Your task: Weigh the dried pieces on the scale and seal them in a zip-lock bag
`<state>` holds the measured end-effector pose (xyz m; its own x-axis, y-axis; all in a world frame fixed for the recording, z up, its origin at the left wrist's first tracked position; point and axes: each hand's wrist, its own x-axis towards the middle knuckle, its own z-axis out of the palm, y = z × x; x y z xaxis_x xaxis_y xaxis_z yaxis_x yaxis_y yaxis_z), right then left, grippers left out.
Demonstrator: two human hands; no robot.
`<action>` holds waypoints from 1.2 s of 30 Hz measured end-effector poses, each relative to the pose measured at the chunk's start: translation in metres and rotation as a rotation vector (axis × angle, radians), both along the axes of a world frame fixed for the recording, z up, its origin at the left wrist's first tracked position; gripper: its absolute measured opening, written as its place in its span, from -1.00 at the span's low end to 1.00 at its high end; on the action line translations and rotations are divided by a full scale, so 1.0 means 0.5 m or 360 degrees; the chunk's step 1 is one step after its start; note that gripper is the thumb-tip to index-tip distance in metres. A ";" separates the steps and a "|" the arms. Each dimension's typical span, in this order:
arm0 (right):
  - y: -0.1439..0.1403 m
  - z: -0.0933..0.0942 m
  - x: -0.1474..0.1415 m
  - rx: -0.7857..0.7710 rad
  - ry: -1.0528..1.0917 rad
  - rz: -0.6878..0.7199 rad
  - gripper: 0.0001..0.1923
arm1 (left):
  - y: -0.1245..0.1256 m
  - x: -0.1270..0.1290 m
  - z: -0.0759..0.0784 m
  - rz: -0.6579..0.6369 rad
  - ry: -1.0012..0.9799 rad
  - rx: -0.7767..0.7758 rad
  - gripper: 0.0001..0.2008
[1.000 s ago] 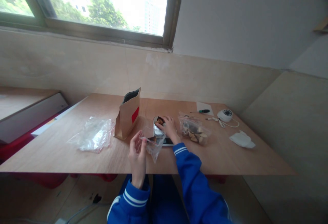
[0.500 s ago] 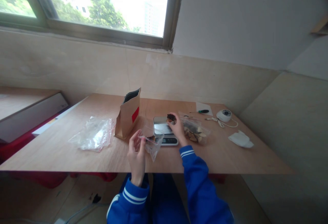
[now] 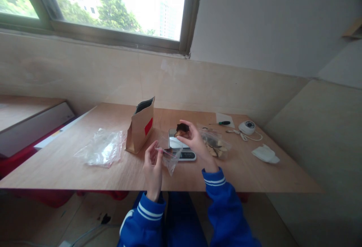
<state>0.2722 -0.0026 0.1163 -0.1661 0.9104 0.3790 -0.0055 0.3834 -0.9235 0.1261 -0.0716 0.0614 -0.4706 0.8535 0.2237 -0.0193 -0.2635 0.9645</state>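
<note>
Here, our right hand (image 3: 198, 142) grips a brown piece (image 3: 182, 129) over the scale (image 3: 187, 156); our left hand (image 3: 153, 166) pinches a clear bag (image 3: 172, 162) at its near left. Seemingly mid-transfer, we need that bag open.

Gap between paper bag (image 3: 140, 131) and scale (image 3: 188, 156)

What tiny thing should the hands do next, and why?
I'd probably move the right hand toward the small clear bag and lower the brown piece into it. The right hand holds that piece over the scale, while the left hand grips the bag close by, and a dark bit shows near its top.
</note>
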 end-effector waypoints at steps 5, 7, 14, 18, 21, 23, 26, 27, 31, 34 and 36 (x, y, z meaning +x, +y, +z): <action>-0.037 0.036 -0.029 0.0087 -0.0372 0.0311 -0.32 | 0.002 0.005 0.012 -0.0019 -0.0046 0.0093 -0.61; -0.044 0.035 -0.033 0.0106 -0.0457 0.0363 -0.26 | -0.001 0.004 0.013 -0.0008 -0.0073 0.0120 -0.62; -0.048 0.023 -0.027 0.0007 -0.0376 0.0496 -0.35 | -0.009 0.003 0.006 0.0045 -0.0111 0.0157 -0.61; -0.057 0.024 -0.019 0.0082 -0.0304 0.0235 -0.58 | -0.006 0.004 -0.001 0.0134 -0.0155 0.0123 -0.60; -0.080 0.019 -0.018 0.0198 -0.0495 -0.0001 -0.70 | -0.004 0.005 -0.005 0.0185 -0.0219 0.0117 -0.59; -0.100 0.012 -0.022 0.0254 -0.0709 -0.0112 -0.77 | -0.003 0.007 -0.006 0.0183 -0.0266 0.0123 -0.60; -0.126 -0.001 -0.034 0.0301 -0.0932 -0.0264 -0.82 | -0.006 0.012 -0.004 0.0217 -0.0300 0.0129 -0.60; -0.131 -0.006 -0.037 0.0313 -0.0963 -0.0296 -0.83 | -0.007 0.014 -0.002 0.0235 -0.0300 0.0130 -0.59; -0.139 -0.020 -0.046 0.0365 -0.0901 -0.0394 -0.93 | -0.011 0.015 0.002 0.0242 -0.0277 0.0130 -0.53; -0.138 -0.024 -0.046 0.0406 -0.0647 -0.0497 -0.91 | -0.009 0.012 -0.007 0.0178 -0.0269 0.0129 -0.42; -0.140 -0.022 -0.044 0.0418 -0.0444 -0.0561 -0.90 | -0.007 0.013 -0.019 0.0079 -0.0288 0.0153 -0.35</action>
